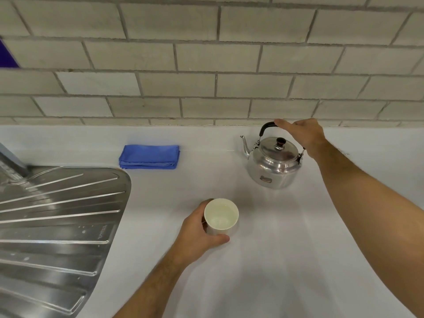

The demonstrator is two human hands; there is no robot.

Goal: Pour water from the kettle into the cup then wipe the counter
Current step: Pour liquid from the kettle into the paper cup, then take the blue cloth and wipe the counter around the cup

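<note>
A shiny metal kettle [273, 164] stands upright on the white counter [263, 260] at the back right, spout pointing left. My right hand [300, 134] wraps its black handle from above. A small cream cup [221, 216] stands on the counter in the middle, and its inside looks wet or holds clear water. My left hand [197, 235] grips the cup's left side, thumb at the front. A folded blue cloth [149, 156] lies near the wall, left of the kettle.
A ribbed steel draining board [52, 221] fills the left side, slightly raised above the counter. A grey brick wall [206, 65] runs along the back edge. A purple shape [6, 53] shows at the far left of the wall.
</note>
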